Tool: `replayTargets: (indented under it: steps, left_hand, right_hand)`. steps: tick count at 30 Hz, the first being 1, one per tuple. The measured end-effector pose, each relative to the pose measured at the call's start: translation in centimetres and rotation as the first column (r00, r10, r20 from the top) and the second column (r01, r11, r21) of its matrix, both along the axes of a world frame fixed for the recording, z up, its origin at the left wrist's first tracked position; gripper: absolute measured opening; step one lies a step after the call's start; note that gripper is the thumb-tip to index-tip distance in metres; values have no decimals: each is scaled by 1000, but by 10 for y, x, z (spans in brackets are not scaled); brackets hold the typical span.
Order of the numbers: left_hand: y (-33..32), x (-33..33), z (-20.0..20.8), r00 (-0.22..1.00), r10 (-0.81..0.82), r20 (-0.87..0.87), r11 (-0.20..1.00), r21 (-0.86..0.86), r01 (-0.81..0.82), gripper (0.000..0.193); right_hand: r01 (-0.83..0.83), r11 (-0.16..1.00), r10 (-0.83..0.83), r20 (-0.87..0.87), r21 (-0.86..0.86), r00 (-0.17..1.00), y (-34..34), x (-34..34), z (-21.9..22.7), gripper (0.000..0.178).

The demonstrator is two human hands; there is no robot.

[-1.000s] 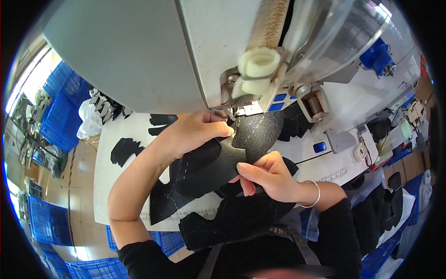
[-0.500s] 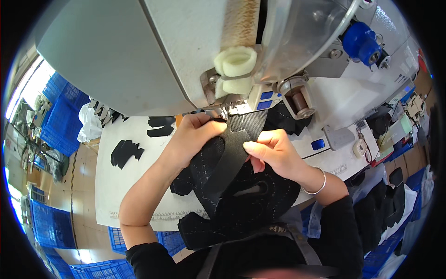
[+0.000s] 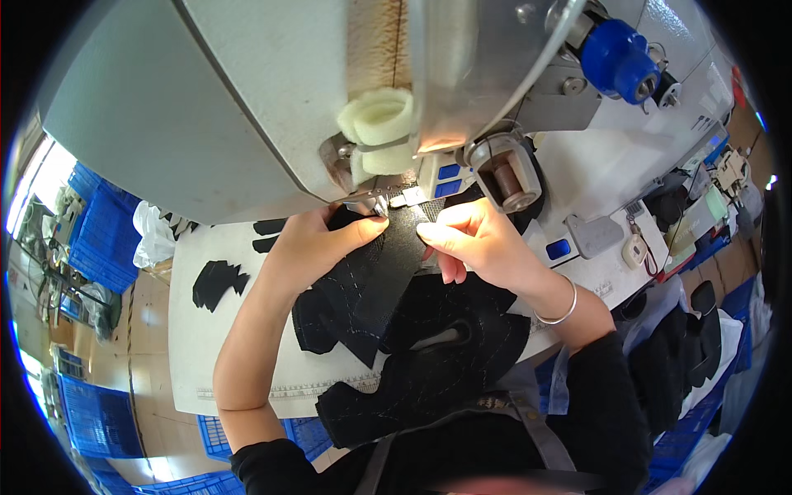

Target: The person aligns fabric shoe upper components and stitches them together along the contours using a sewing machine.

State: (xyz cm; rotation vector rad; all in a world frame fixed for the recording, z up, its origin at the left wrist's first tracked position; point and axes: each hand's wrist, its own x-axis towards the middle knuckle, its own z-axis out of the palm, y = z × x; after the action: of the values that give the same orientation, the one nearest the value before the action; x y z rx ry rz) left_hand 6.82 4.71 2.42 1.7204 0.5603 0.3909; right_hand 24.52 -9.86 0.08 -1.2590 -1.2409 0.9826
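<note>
Under the needle area of a sewing machine (image 3: 272, 91) lies a black fabric piece (image 3: 386, 268) with a smooth strip and meshed parts. My left hand (image 3: 318, 247) is closed on its left edge, thumb pressing from above close to the presser foot (image 3: 381, 205). On the other side, my right hand (image 3: 478, 239) pinches the piece's right edge between thumb and curled fingers. More black stitched material (image 3: 421, 363), marked with pale dashed lines, drapes over the table's front edge toward my lap. What lies beneath the fingers is hidden.
Black cut pieces (image 3: 219, 283) lie on the white table (image 3: 198, 346) at left. A brown thread bobbin (image 3: 509, 183) and a blue knob (image 3: 619, 62) sit on the machine. Blue crates (image 3: 99, 417) stand on the floor; black parts (image 3: 672, 363) fill one at right.
My right hand has moved forward, closer to the needle area and my left hand. The fabric has turned and shifted, its pointed lower corner now showing. The whole view has shifted slightly.
</note>
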Motion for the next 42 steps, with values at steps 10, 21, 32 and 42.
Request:
replayTargets:
  steps: [10, 21, 32, 42]
  left_hand:
    - [-68, -15, -24, 991, 20, 130, -124, 984, -126, 41]
    - [-53, -4, -26, 929, 90, 358, -58, 933, -354, 28]
    - [-34, 0, -29, 888, 106, 448, 71, 887, -456, 26]
    - [-4, 6, -41, 840, 200, 504, 582, 629, -515, 17]
  right_hand:
    - [14, 1000, -14, -35, -15, 999, -3, -10, -2, 32]
    - [-117, 716, -668, 724, 689, 171, -25, -7, 20, 16]
    - [-346, 550, -715, 643, 760, 275, -4, 4, -3, 15]
    - [-266, 498, -843, 533, 825, 76, 4, -22, -14, 18]
